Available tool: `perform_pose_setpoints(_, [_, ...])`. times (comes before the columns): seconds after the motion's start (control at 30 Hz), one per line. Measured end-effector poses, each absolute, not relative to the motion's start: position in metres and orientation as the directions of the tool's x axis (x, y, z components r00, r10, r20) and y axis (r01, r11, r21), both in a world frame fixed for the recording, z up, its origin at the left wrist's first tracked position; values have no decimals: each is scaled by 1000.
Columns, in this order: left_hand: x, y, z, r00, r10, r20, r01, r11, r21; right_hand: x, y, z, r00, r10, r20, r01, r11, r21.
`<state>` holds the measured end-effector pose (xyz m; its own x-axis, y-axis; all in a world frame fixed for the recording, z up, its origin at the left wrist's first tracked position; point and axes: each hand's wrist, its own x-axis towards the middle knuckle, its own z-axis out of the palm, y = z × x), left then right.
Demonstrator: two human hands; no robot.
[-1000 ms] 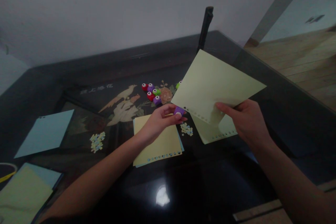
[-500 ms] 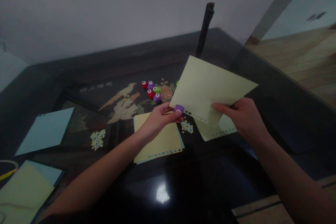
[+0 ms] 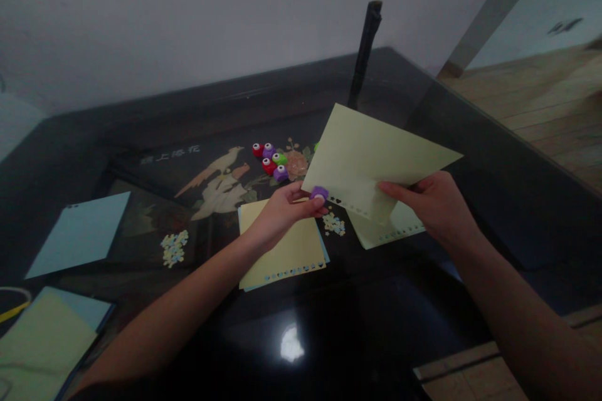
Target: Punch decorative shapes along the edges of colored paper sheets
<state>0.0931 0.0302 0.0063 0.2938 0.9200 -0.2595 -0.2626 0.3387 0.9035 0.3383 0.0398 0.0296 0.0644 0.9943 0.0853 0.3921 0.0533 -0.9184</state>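
Note:
My left hand (image 3: 291, 210) is closed round a small purple paper punch (image 3: 319, 193), thumb on its white button. The punch sits over the near left corner of a pale yellow-green sheet of paper (image 3: 371, 144). Along that sheet's lower edge, beside the punch, runs a row of small cut-out shapes. My right hand (image 3: 433, 197) pinches the sheet near its right side, holding it tilted above the table. Under my hands lie a yellow sheet (image 3: 282, 247) with a punched edge over a blue one, and a small heap of paper cut-outs (image 3: 333, 223).
Several red, purple and green punches (image 3: 270, 161) stand on the dark glossy table (image 3: 357, 326). Another punched sheet (image 3: 399, 225) lies at right. At left are a second heap of cut-outs (image 3: 174, 248), a blue sheet (image 3: 79, 232) and stacked paper (image 3: 42, 351). A dark post (image 3: 364, 50) rises behind.
The hands, punch and sheet keep nearly the same positions. The view has shifted very slightly, and the sheet's far corner sits a little lower.

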Motion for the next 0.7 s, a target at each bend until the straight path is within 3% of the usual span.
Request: perform_pose_setpoints(0.7, [93,30,7,267,935,-234,-194,290,937,337,39,30,32,989,147,452,117,-884])
